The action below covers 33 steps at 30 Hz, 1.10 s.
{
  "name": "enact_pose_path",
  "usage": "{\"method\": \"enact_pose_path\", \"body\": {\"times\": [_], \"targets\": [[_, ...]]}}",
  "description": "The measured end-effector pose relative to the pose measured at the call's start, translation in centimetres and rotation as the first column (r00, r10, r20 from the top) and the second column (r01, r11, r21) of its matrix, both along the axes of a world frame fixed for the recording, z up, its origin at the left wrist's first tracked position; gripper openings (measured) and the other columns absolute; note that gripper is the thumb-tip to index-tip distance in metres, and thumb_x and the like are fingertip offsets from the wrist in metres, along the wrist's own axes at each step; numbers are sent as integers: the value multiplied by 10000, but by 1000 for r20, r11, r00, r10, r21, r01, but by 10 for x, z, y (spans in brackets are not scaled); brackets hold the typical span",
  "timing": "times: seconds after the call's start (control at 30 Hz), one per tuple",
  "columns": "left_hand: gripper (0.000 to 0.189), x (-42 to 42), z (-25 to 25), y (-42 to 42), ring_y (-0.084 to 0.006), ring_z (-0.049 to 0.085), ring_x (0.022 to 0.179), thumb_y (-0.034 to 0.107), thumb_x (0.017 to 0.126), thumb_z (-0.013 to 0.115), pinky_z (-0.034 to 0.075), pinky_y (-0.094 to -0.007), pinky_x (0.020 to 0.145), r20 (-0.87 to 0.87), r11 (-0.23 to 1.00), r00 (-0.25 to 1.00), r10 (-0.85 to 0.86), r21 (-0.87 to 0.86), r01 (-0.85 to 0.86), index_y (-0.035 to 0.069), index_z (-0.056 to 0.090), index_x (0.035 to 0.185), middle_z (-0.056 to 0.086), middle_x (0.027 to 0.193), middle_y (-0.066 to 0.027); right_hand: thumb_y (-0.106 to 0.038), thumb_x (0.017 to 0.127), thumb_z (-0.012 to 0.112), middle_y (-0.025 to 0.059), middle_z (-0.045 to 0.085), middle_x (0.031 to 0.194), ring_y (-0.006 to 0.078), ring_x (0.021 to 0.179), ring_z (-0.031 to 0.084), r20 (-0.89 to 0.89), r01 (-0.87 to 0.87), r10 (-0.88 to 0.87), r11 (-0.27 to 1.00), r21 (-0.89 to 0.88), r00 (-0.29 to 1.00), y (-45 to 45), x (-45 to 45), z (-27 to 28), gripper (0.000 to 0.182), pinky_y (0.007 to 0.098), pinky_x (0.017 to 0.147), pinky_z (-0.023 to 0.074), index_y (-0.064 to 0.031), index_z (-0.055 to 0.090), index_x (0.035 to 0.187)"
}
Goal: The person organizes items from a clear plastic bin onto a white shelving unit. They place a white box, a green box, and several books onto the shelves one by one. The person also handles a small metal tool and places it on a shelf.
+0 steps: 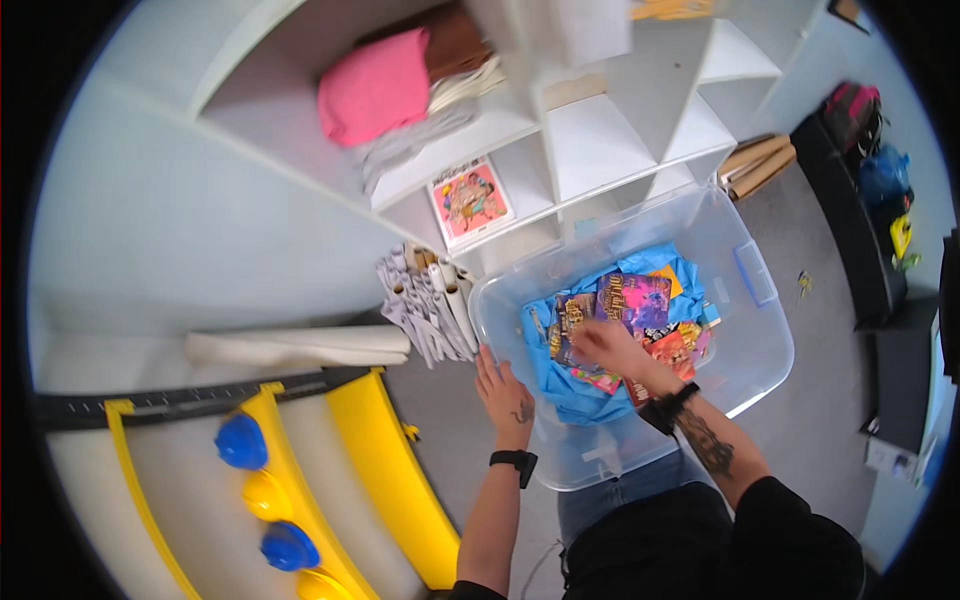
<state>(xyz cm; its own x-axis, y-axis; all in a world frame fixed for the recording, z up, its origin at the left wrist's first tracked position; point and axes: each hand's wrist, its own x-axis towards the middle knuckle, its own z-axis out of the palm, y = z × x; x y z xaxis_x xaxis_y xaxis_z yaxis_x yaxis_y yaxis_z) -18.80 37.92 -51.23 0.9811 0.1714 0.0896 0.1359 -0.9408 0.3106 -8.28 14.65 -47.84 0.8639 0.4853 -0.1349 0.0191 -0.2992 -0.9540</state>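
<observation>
A large clear plastic storage bin (757,337) stands before me. Blue tissue paper or cloth (592,409) lies in it, under several colorful printed boxes or packets. My right hand (604,346) reaches into the bin over a dark printed box (574,311), its fingers blurred; whether they grip anything cannot be told. Beside them lies a purple and pink printed box (637,300), with a red printed packet (673,354) nearer the wrist. My left hand (504,394) is at the bin's left wall, fingers extended, holding nothing visible.
White shelving (600,150) rises behind the bin, holding folded pink fabric (375,86) and a pink-and-white illustrated box (471,201). Paper rolls (427,300) stand left of the bin. Yellow racks (397,450) with blue and yellow round objects are at lower left. Folded cardboard (757,169) leans at right.
</observation>
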Motion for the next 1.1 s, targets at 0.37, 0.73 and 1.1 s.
{"method": "enact_pose_path", "body": {"times": [0.37, 0.73, 1.1], "targets": [[458, 230, 65, -1, -519, 432, 1354, 130, 946, 595, 394, -542, 1109, 171, 923, 917, -360, -79, 377, -47, 487, 1355, 431, 1467, -334, -216, 916, 648, 97, 646, 703, 326, 649, 677, 304, 158, 93, 693, -704, 948, -178, -143, -15, 179, 462, 624, 536, -73, 624, 812], [650, 313, 2, 23, -589, 342, 1408, 529, 1051, 424, 332, -712, 1090, -196, 898, 958, -211, 349, 269, 305, 253, 1636, 250, 1633, -303, -220, 889, 681, 91, 584, 642, 306, 580, 623, 505, 560, -268, 553, -617, 820, -171, -175, -14, 228, 426, 561, 500, -82, 560, 755], [144, 244, 10, -49, -251, 655, 955, 56, 931, 652, 530, -381, 805, 153, 599, 658, -738, -300, 742, 40, 659, 1073, 669, 1023, -138, -165, 870, 666, 94, 560, 582, 295, 545, 613, 542, 657, -378, 514, -552, 751, -166, -177, -18, 256, 413, 553, 505, -77, 524, 675]]}}
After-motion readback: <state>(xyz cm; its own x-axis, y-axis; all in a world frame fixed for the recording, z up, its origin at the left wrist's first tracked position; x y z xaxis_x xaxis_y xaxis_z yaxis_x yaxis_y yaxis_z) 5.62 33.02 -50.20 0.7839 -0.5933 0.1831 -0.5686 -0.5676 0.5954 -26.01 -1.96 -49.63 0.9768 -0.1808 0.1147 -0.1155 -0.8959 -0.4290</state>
